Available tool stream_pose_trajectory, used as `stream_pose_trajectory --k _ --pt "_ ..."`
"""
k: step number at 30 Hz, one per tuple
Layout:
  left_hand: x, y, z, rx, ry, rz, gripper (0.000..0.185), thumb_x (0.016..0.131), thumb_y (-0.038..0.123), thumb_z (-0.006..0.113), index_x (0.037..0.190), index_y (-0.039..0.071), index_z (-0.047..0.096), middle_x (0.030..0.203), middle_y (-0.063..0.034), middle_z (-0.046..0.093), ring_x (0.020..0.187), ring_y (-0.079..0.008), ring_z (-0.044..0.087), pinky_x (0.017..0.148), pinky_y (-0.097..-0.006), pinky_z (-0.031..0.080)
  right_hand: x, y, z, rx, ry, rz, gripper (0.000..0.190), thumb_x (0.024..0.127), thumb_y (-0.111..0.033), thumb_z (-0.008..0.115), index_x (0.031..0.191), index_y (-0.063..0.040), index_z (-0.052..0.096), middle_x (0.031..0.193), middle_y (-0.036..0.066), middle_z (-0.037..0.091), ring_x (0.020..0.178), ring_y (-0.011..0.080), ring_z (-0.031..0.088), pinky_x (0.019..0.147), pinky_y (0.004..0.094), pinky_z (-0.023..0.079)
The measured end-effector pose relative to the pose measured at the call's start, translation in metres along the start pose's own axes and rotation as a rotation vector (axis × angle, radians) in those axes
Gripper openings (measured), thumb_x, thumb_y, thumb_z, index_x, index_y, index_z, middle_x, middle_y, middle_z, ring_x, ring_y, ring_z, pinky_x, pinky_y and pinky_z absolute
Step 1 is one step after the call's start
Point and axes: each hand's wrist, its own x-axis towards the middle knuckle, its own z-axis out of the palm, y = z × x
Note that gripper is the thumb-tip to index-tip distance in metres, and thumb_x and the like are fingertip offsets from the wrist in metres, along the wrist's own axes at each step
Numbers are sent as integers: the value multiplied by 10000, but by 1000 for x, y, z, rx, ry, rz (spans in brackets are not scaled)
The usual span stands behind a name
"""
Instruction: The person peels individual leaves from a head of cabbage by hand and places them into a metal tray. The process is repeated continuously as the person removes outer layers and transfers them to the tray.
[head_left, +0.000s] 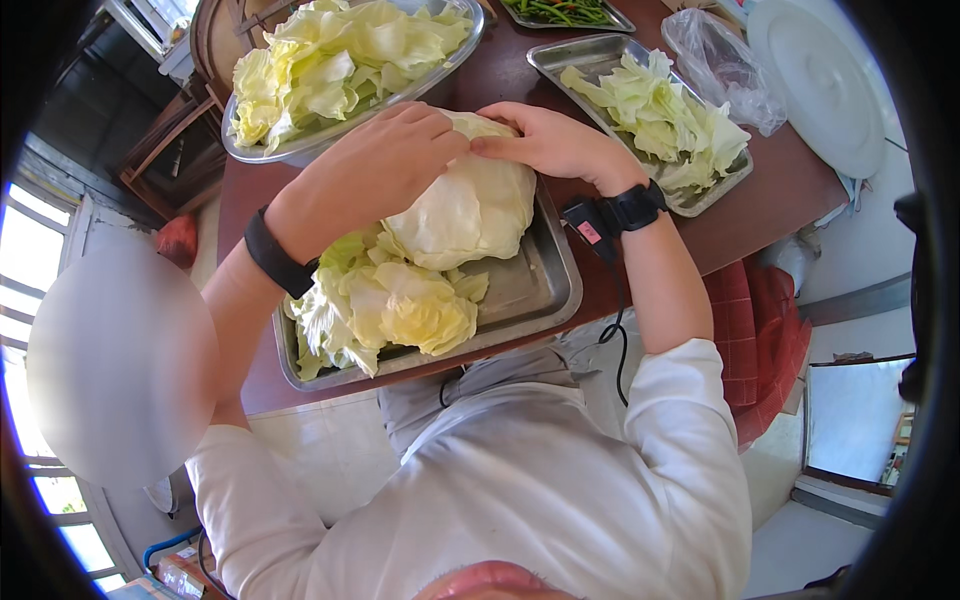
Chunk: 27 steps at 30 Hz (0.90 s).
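Observation:
A pale cabbage head rests at the far side of a rectangular metal tray before me. My left hand is bent over its upper left side, fingertips gripping near the top, where the exact hold is partly hidden. From the right, my right hand grips the top edge, its thumb and fingers spread around the leaf there. The two hands nearly meet. Loose torn cabbage leaves lie in the tray's near left part, below my left wrist.
A large metal basin heaped with cabbage leaves stands at the back left. Right of my hands, another metal tray holds leaves. Farther back are a tray of green peppers, a clear plastic bag and a white round lid.

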Motion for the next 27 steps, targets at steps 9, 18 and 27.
stream_pose_trajectory --k 9,18,27 --pt "-13 -17 -15 29 -29 158 186 802 59 691 975 56 624 1069 -68 629 1159 -290 595 1020 -398 503 9 -7 15 -142 129 23 898 849 -546 832 1471 23 524 1347 165 675 1194 226 659 1010 346 522" --pt "-36 -15 -10 220 -44 180 471 825 78 704 1286 125 619 1211 -63 627 1095 -309 626 960 -398 545 4 -11 21 100 142 -5 714 833 -351 889 1373 17 603 1240 102 712 1101 163 679 946 309 542" --pt "-55 -7 -18 226 66 290 173 820 152 676 952 108 573 926 -46 585 961 -234 598 912 -373 511 -1 -5 30 374 193 -53 757 828 -246 912 1424 34 539 1256 113 695 1095 156 678 936 302 557"
